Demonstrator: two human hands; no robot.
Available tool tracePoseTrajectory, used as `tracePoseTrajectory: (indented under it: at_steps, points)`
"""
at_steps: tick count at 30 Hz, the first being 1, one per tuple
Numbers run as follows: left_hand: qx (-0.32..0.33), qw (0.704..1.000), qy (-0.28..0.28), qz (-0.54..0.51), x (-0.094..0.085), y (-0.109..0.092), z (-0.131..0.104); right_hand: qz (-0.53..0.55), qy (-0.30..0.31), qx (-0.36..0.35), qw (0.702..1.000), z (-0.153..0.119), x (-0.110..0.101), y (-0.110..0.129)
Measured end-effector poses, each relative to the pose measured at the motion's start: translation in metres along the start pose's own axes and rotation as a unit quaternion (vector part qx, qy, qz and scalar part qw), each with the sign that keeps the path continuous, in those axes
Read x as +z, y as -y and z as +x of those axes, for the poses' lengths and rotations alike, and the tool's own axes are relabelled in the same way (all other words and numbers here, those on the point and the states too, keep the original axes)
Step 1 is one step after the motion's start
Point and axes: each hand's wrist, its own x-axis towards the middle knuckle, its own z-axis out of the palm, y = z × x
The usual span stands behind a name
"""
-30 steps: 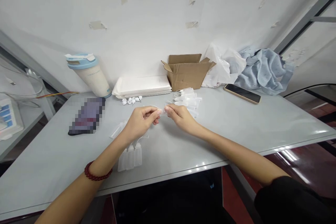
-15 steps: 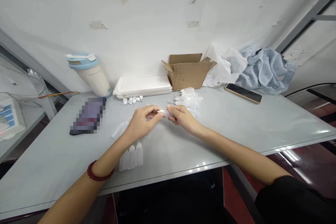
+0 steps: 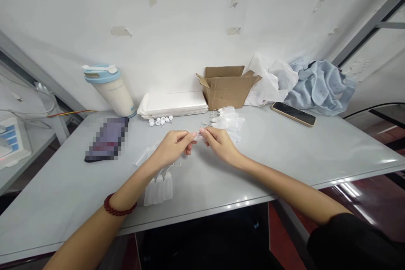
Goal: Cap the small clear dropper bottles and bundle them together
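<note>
Just above the middle of the table, my two hands meet at a small translucent squeeze bottle (image 3: 200, 136). My right hand (image 3: 220, 145) pinches its right part between thumb and fingers. At its left end, my left hand (image 3: 177, 145) is closed, thumb pressed to forefinger; the cap end is hidden by these fingers. Several like bottles (image 3: 229, 123) with thin cords lie in a group behind my right hand. Left of my left wrist lie more clear bottles (image 3: 144, 156), partly covered. Nearer the front edge, a row of capped bottles (image 3: 159, 190) lies side by side.
Several small white caps (image 3: 155, 122) lie before a stack of white sheets (image 3: 175, 103). An open cardboard box (image 3: 226, 90), a white plastic bag (image 3: 268, 80) and a blue cloth (image 3: 318, 86) line the wall. A phone (image 3: 293, 114) lies right; a tumbler (image 3: 114, 93) stands left.
The fingers of my left hand have shifted on the left end of the bottle, covering the white cap that showed before. My right hand keeps its pinch, and the view has moved slightly.
</note>
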Motion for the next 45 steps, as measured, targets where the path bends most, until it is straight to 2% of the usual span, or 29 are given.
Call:
tracePoseTrajectory:
  at_steps: [5, 10, 13, 16, 18, 20, 28, 32, 34, 36, 40, 45]
  points:
    - [0.020, 0.999, -0.007, 0.037, 0.000, -0.003, -0.003, -0.010, 0.022, 0.002, 1.000, 0.002, -0.001, -0.002]
    - [0.056, 0.995, -0.016, 0.087, 0.002, -0.006, -0.006, 0.055, 0.056, 0.034, 0.996, 0.007, -0.004, -0.003]
    - [0.106, 0.983, -0.028, 0.146, 0.003, -0.004, -0.006, 0.131, 0.078, 0.088, 0.984, 0.009, -0.005, -0.004]
    - [0.158, 0.965, -0.030, 0.205, 0.003, 0.000, -0.004, 0.183, 0.118, 0.172, 0.961, 0.009, -0.004, -0.007]
    - [0.170, 0.959, -0.024, 0.225, 0.002, 0.002, -0.003, 0.207, 0.133, 0.217, 0.945, 0.009, -0.002, -0.009]
    - [0.161, 0.959, -0.018, 0.231, 0.002, 0.003, -0.003, 0.220, 0.130, 0.230, 0.939, 0.009, 0.000, -0.011]
    - [0.105, 0.976, -0.051, 0.182, -0.001, 0.002, 0.001, 0.104, 0.073, 0.124, 0.984, 0.011, -0.006, -0.007]
    - [0.100, 0.973, -0.084, 0.190, -0.012, 0.011, 0.007, 0.037, 0.016, 0.073, 0.997, 0.014, -0.013, -0.008]
    - [0.090, 0.961, -0.113, 0.236, -0.024, 0.020, 0.011, -0.013, -0.030, 0.038, 0.999, 0.017, -0.017, -0.011]
    - [0.070, 0.935, -0.159, 0.309, -0.040, 0.031, 0.015, -0.055, -0.081, 0.011, 0.995, 0.021, -0.023, -0.016]
    - [-0.004, 0.854, -0.197, 0.482, -0.069, 0.053, 0.019, -0.138, -0.167, -0.020, 0.976, 0.030, -0.037, -0.028]
    - [-0.020, 0.848, -0.177, 0.500, -0.085, 0.074, 0.023, -0.273, -0.193, -0.030, 0.942, 0.040, -0.052, -0.043]
